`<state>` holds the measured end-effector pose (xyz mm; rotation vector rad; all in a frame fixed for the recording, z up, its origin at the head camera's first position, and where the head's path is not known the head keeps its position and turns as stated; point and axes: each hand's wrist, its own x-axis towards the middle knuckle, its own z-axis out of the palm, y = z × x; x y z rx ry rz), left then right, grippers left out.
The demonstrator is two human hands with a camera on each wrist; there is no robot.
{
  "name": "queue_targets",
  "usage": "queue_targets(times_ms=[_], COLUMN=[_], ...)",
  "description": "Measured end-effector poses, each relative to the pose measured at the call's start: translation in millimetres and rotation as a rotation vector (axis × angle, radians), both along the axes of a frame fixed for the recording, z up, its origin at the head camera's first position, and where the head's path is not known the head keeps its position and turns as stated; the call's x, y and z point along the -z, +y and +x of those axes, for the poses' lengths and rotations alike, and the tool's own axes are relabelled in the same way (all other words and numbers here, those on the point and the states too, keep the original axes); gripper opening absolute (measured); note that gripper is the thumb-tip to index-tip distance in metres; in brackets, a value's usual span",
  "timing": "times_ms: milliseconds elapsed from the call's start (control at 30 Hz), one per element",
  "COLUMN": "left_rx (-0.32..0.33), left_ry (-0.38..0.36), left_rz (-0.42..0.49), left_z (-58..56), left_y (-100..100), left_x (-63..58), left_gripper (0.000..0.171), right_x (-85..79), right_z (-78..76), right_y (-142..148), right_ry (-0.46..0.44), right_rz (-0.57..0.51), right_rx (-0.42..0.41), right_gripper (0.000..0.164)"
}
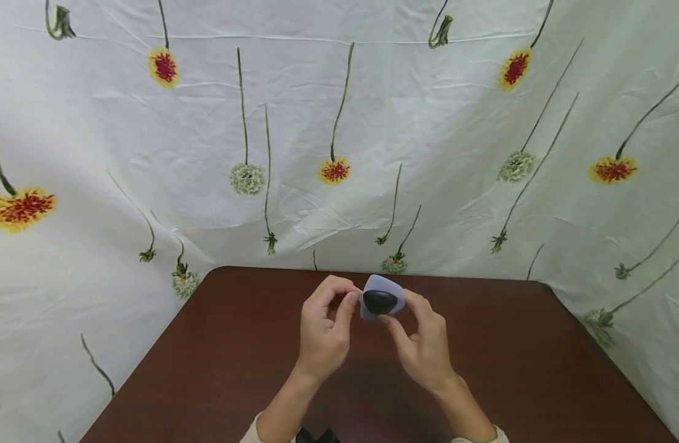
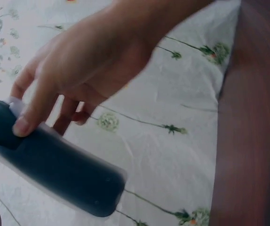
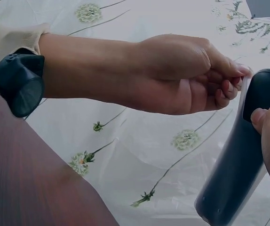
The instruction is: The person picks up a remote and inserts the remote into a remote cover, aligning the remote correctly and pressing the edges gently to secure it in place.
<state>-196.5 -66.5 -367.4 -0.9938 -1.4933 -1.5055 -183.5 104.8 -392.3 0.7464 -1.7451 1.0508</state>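
Observation:
Held above the table is a long, dark, rounded object (image 1: 380, 303) with a black end piece (image 3: 263, 92), inside a translucent whitish sleeve (image 1: 379, 283). Its kind cannot be told. My right hand (image 1: 428, 344) grips it from the right, thumb on the black end piece and fingers behind the sleeve, as the left wrist view shows. With thumb and forefinger, my left hand (image 1: 327, 332) pinches the sleeve's edge near that end; its other fingers are curled in the right wrist view. The dark body (image 2: 74, 174) slants away from both hands. The far side is hidden.
Under my hands lies a dark reddish-brown table (image 1: 250, 344) with rounded far corners. A white cloth (image 1: 206, 123) printed with flowers hangs behind and around it. A black device (image 3: 19, 82) sits on the left wrist by the beige cuff.

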Motion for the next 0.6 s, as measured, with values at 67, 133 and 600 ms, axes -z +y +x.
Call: queue_targets(times_ms=[67, 133, 600], left_rx=[-0.087, -0.178, 0.15], left_ry=[0.088, 0.183, -0.048], left_rz=[0.003, 0.013, -0.004], left_z=[-2.1, -5.1, -20.7], left_y=[2, 4, 3], left_x=[1.1, 2.2, 3.9], left_gripper=[0.009, 0.009, 0.032], right_x=[-1.7, -2.9, -9.1], right_z=[0.2, 0.7, -7.0], right_y=[-4, -7, 9], right_ry=[0.001, -0.016, -0.164], right_rz=[-0.005, -0.015, -0.073], right_rx=[0.016, 0.004, -0.213], right_gripper=[0.052, 0.05, 0.055])
